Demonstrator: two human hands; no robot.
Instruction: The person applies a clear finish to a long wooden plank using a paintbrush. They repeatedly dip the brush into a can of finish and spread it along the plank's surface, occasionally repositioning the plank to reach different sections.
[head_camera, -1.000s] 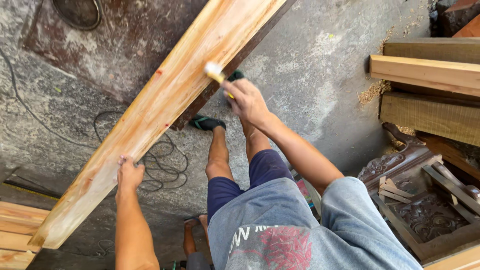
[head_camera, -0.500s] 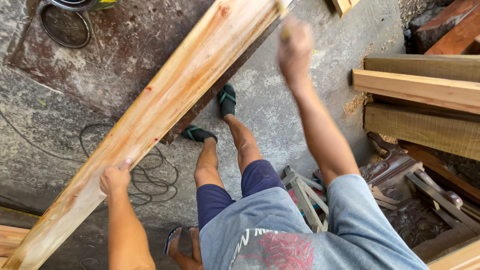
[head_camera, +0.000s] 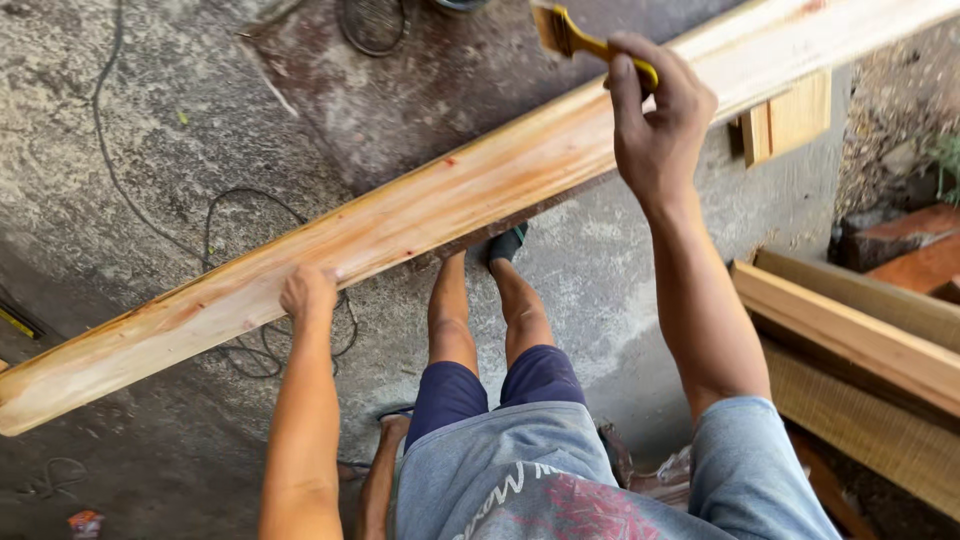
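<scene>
A: What lies nearest?

B: The person's grey shirt (head_camera: 560, 490) with a red and white print on the chest, dark blue shorts (head_camera: 495, 385) below it, and bare legs running out to green sandals (head_camera: 506, 243) on the concrete floor (head_camera: 180, 140)

A: And the hands?

B: The left hand (head_camera: 308, 293) rests on the near edge of a long pale plank (head_camera: 420, 215), fingers curled together over that edge, steadying it. The right hand (head_camera: 655, 125) is raised further off and to the right, fingers wrapped tight round the yellow handle of a paintbrush (head_camera: 575, 38), thumb lying along it

A: Where is the brush against the wood?

B: Its bristles stand just beyond the plank's far edge, near the top of the view; I cannot tell if they touch the wood. The plank itself runs slantwise from near left to far right, above the legs

A: Any packages or labels about?

B: Only a small red scrap (head_camera: 85, 522) on the floor at the near left, too small to make out

A: What else is around?

B: More boards (head_camera: 850, 340) stacked at the near right, reddish blocks (head_camera: 920, 255) beyond them, a black cable (head_camera: 230, 210) looping over the floor at the left, and a dark rusty patch (head_camera: 400, 90) on the far floor
</scene>
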